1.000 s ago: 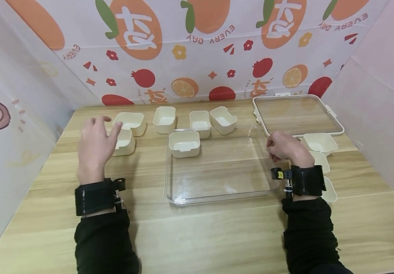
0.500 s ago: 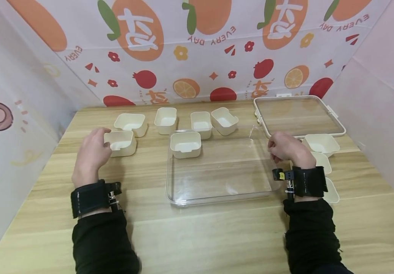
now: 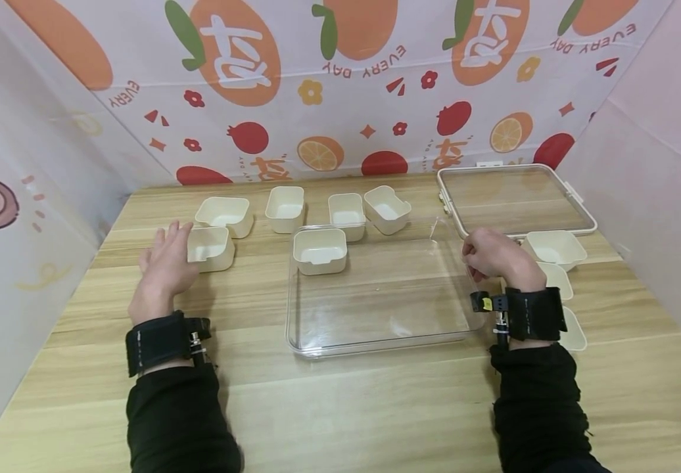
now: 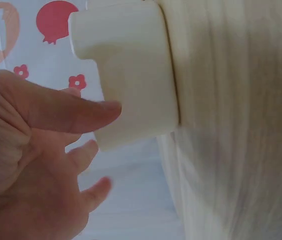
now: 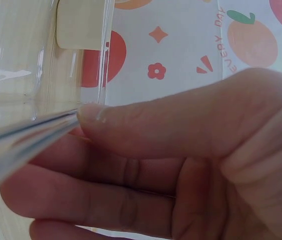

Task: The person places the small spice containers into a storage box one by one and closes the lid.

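Note:
My left hand (image 3: 165, 266) is at the left end of a small cream box (image 3: 216, 249), fingers spread and mostly straight. In the left wrist view, the thumb (image 4: 81, 112) lies across the wall of that box, and other fingertips show beyond its lower edge. My right hand (image 3: 494, 256) pinches the right rim of a large clear plastic tray (image 3: 376, 343) between thumb and curled fingers; the right wrist view shows the thumb (image 5: 131, 127) on top of the rim. One cream box (image 3: 319, 253) sits inside the tray, at its far left corner.
Several cream boxes stand along the back, among them a box (image 3: 286, 210) and a notched one (image 3: 388, 210). Beyond my right hand lies a clear lid (image 3: 512, 197) with a pale frame. More boxes (image 3: 553, 249) stand to the right, partly behind my wrist.
My left hand has come down beside the left cream box; its fingers were bent at the rim half a second ago and are now spread. My right hand stays on the tray rim.

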